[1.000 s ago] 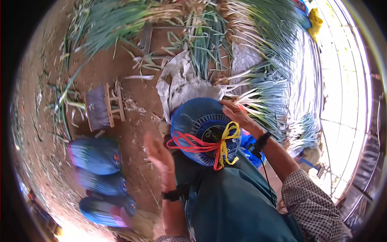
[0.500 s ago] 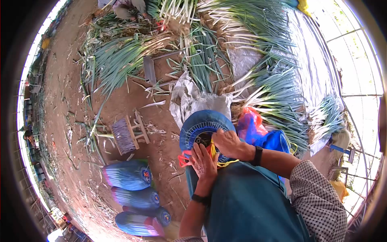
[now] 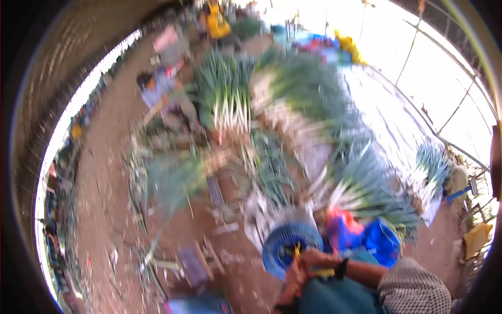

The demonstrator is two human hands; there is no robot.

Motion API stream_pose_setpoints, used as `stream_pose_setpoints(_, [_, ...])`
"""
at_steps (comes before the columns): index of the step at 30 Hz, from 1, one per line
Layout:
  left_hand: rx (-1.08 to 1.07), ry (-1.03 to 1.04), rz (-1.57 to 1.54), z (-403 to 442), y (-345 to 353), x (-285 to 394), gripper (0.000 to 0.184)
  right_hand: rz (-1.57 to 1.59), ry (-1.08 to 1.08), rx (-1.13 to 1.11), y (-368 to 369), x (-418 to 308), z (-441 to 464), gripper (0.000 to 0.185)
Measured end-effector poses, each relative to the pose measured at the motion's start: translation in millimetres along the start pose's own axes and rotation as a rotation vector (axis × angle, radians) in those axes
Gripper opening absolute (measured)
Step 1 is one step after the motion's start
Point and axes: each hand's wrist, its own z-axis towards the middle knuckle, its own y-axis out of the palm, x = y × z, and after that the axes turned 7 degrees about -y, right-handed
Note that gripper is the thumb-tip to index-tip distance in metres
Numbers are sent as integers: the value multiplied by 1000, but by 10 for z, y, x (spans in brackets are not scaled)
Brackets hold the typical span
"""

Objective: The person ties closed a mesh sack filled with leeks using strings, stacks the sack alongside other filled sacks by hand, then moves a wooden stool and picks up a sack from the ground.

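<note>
The picture is smeared by motion. Between my knees stands a round blue thing (image 3: 276,242) with a ribbed, net-like ring and a dark middle. Over its near side my left hand (image 3: 294,278) and my right hand (image 3: 320,259) are close together, fingers closed. A thin yellow strip (image 3: 297,250) sticks up from between the fingers; both hands seem to pinch it. Dark green cloth (image 3: 340,295) covers my lap. Close by on the right lie a blue bag (image 3: 383,242) and a red-and-blue plastic bag (image 3: 344,230).
Long green onions (image 3: 361,186) lie in heaps ahead and on a silvery sheet (image 3: 379,115). A low wooden stool (image 3: 193,266) stands left on the dirt floor, near a blue bundle (image 3: 198,304). One person (image 3: 170,102) crouches ahead; another in yellow (image 3: 217,23) is farther back.
My view has tilted up, so the scene sits lower and people ahead appear. My left hand, spread over the ring before, has come together with my right at the yellow strip.
</note>
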Motion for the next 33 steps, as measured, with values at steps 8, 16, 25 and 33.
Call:
stream_pose_setpoints(8, [29,197,48,-244,-843,533,33,-167,569,172,184,-668,105,31])
stream_pose_setpoints(16, [-184,380,28,451,-731,332,30,-100,729,46,-10,-960,318,39])
stream_pose_setpoints(25, [-185,273,57,500,-576,503,29,-252,572,-289,-408,-745,418,31])
stream_pose_setpoints(33, [-129,197,49,518,-578,547,29,-683,-114,99,-745,-156,474,23])
